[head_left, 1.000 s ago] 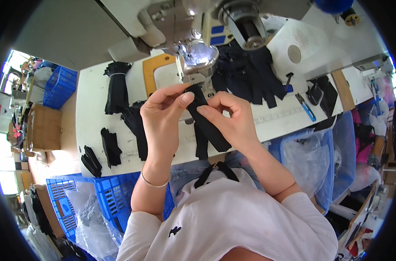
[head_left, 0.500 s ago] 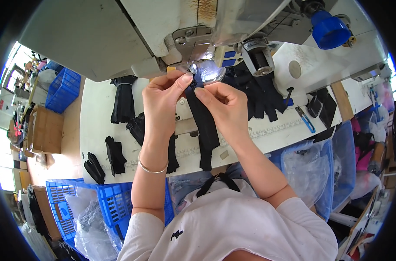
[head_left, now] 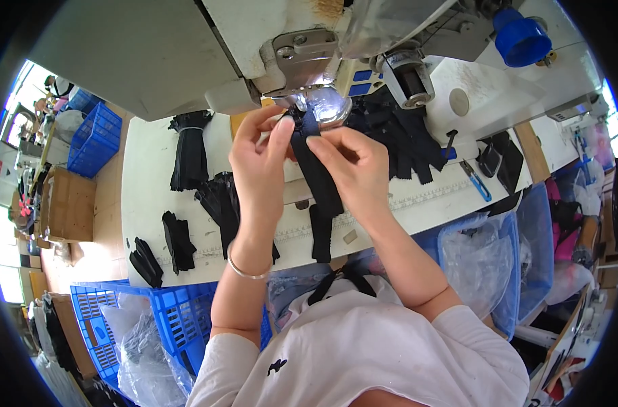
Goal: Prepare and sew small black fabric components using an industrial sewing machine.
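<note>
A black zipper hangs from beneath the lit needle area of the sewing machine, its lower end lying over the table's front part. My left hand pinches the zipper's top end close to the needle, thumb and forefinger together. Just to the right and slightly lower, my right hand grips the same zipper's edge between thumb and fingers. A small dark blue piece of fabric shows at the zipper's top, between the two hands. The needle tip itself is hidden by the glare and my fingers.
A tied bundle of black zippers lies on the white table at left, with smaller bundles nearer. More zippers are heaped right of the needle, near blue-handled snips. Blue crates and bins stand below the front edge.
My left hand has shifted slightly right and down, its fingers opening out a little more. Dark blue fabric shows more plainly at the zipper's top. My right hand has barely moved.
</note>
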Motion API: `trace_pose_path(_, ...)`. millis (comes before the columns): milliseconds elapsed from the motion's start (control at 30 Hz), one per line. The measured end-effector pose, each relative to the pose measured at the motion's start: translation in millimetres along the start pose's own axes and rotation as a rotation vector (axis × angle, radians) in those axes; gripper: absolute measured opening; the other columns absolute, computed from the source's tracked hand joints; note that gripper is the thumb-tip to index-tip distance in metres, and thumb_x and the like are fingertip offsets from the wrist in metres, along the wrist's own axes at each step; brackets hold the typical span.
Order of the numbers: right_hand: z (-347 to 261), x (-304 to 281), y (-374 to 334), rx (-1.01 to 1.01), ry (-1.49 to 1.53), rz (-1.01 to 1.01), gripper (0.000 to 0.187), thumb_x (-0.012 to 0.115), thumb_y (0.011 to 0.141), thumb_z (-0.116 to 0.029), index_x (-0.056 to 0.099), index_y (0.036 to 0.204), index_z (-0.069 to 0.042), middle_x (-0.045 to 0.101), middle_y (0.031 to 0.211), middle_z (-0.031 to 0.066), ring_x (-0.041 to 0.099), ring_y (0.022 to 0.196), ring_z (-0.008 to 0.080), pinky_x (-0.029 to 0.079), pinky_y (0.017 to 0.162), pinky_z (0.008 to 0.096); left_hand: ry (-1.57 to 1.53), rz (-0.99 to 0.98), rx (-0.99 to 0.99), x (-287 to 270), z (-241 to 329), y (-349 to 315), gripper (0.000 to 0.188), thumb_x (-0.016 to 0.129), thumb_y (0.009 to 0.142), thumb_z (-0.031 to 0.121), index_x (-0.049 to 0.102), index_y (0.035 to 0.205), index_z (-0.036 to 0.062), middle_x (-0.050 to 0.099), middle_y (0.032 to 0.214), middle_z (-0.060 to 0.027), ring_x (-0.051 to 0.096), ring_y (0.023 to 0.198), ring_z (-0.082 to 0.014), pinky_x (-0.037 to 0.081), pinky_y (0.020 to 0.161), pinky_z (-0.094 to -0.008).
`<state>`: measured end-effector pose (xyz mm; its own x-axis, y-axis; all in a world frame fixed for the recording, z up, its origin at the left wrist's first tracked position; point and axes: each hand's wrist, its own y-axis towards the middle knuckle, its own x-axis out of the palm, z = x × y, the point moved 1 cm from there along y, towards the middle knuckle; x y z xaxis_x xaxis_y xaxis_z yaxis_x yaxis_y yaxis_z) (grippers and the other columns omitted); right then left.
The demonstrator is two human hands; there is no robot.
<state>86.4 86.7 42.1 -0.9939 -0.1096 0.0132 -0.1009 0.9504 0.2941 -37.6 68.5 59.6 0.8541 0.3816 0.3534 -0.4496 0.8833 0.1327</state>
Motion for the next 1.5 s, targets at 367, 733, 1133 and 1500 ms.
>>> trace_pose_path(367,2,-23,-34,0.271,0.024,-0.217,0.018,0.068,0.086,-0.016,0.066,0.087,0.002,0.055,0.059,0.0004,0.046,0.053,0.0046,0.037,0.049,0.0226,0.143,-0.032,-0.086,-14,-13,-31,0.015,0.072,0.083,0.01,0.066,0.078,-0.0022,0.062,0.066,-0.0012,0.052,0.058,-0.0054,0.042,0.055,-0.0184)
trace_pose_path(733,-7,-22,-41,0.188,-0.06,-0.197,0.022,0.063,0.09,-0.018,0.066,0.086,0.003,0.056,0.059,0.0028,0.05,0.05,0.0072,0.039,0.047,0.0243,-0.142,-0.046,-0.207,-9,-17,-38,0.008,0.07,0.085,0.008,0.064,0.086,0.0021,0.063,0.073,0.0023,0.05,0.06,-0.0007,0.036,0.053,-0.0161)
trace_pose_path(1133,-15,-11,-11,0.083,-0.031,-0.195,0.023,0.062,0.09,-0.017,0.065,0.082,0.003,0.055,0.057,0.0019,0.049,0.049,0.0056,0.036,0.045,0.023,-0.131,0.017,-0.115,1,-14,-10,0.011,0.069,0.085,0.013,0.062,0.083,0.0051,0.051,0.066,0.0084,0.037,0.058,0.0,0.027,0.053,-0.0165)
trace_pose_path(1500,-11,-24,-12,0.158,-0.05,-0.181,0.019,0.061,0.09,-0.015,0.068,0.086,0.003,0.061,0.061,0.0039,0.054,0.052,0.0051,0.04,0.048,0.0211,-0.129,0.053,0.05,3,-27,52,0.008,0.053,0.088,-0.003,0.059,0.082,-0.0009,0.065,0.079,-0.0073,0.062,0.067,-0.013,0.052,0.063,-0.025)
